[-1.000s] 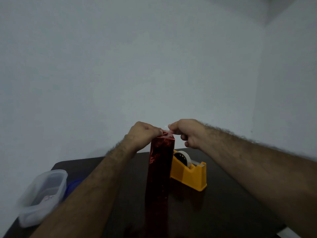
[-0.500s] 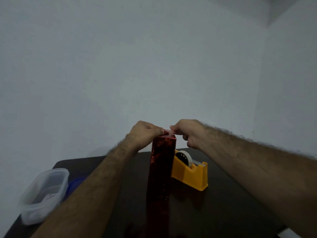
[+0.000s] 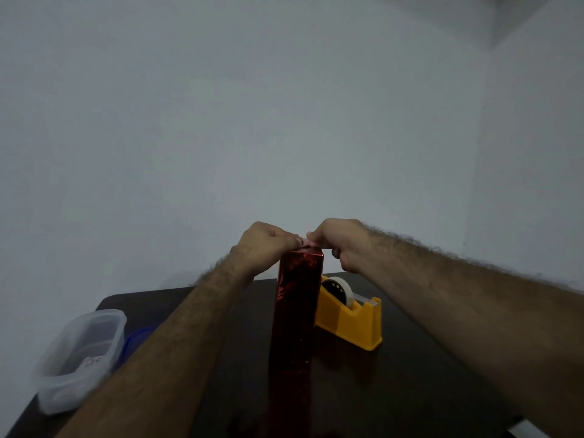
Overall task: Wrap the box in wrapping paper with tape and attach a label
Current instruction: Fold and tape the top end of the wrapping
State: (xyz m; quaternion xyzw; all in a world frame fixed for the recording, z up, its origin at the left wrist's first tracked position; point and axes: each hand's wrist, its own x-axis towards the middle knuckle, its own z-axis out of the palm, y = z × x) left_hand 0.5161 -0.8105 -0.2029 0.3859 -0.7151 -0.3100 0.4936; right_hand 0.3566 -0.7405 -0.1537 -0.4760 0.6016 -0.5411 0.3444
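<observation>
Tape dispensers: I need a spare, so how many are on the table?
1. The tape dispenser stands on the table, right of the upright wrapped box. Arms could hide others.

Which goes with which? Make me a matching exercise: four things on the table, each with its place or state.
1. box
2. dispenser
3. tub
4. hands

a. yellow, right of the box
b. far left, translucent
c. upright, red foil
d. pinching at the box top

Pairs: 1-c, 2-a, 3-b, 4-d
</observation>
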